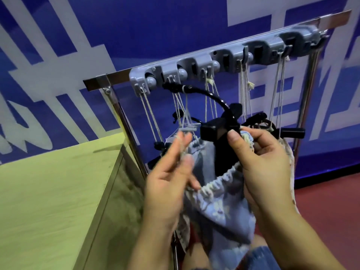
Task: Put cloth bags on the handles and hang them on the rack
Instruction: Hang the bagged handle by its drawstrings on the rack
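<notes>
Bag (220, 203) hangs between your hands at 6 o'clock below the rack (214, 61), mouth around the black handle (220, 129). Left hand (167, 184) pinches the cord; right hand (261, 158) pinches the rim. Next, I judge: cinch the cord, then loop it over a hook.

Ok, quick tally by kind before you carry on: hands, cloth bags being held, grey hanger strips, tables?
Bare hands: 2 (left hand, right hand)
Blue floral drawstring cloth bag, held by both hands: 1
Grey plastic hanger strip on the metal rail: 1
Yellow-green wooden table: 1
Total: 5
</notes>
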Available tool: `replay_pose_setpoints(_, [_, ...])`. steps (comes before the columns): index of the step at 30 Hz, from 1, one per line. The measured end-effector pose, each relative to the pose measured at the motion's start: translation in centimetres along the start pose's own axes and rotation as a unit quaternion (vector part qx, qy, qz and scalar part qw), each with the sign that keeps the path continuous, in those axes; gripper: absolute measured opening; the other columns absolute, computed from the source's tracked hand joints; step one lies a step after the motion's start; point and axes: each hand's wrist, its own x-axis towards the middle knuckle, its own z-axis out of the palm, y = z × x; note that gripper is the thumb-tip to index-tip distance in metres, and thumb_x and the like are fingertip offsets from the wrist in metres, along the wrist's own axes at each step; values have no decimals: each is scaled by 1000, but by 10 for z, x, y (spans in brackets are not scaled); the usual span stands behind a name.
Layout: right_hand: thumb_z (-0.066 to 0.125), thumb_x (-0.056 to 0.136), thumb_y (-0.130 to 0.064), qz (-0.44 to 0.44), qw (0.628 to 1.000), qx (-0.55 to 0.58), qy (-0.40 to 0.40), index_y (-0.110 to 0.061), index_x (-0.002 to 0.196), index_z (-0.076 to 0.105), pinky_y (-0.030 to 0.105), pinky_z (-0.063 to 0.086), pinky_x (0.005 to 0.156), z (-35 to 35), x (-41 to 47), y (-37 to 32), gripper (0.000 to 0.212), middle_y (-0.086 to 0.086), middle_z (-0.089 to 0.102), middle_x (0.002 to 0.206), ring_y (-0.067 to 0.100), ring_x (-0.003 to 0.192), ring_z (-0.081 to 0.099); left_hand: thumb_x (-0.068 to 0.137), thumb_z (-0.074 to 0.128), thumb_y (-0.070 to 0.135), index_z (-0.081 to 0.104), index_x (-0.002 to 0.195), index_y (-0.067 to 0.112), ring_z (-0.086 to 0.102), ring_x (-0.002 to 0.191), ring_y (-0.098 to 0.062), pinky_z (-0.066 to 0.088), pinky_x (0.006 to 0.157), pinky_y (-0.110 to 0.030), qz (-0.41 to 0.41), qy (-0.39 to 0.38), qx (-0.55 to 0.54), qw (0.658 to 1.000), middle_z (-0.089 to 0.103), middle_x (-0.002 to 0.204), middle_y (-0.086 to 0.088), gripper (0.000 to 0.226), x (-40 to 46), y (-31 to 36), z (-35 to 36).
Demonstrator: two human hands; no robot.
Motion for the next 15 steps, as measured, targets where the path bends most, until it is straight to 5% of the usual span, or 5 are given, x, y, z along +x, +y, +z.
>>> replay_pose_setpoints(3, [76,63,-27,25,999,1,-33,-20,78,67,21,52,67,3,-8,7,19,-2,71,73,8,71,65,67,77,32,63,100,53,61,66,5,48,66,-12,39,-74,196,977,70,92,22,42,0,-17,16])
replay_pose_setpoints(6, [74,67,-21,49,993,1,-103,-18,83,68,19,52,69,3,-9,6,18,0,74,78,9,74,67,65,66,40,63,98,53,66,95,3,49,83,-14,59,-48,208,975,70,98,23,36,2,-25,20])
replay_pose_setpoints(10, [62,74,-5,70,967,-17,-244,-11,96,64,18,53,72,-7,4,-11,23,2,75,83,9,78,69,67,62,42,64,96,52,66,93,1,48,79,-14,100,-12,217,971,70,98,19,31,6,-17,10])
replay_pose_setpoints(15, [61,86,-9,-12,953,-188,-237,-13,85,67,18,51,64,-18,8,-22,7,1,72,75,6,68,64,68,64,38,66,92,44,66,87,4,47,75,-10,103,-8,205,973,71,92,22,25,3,-7,3])
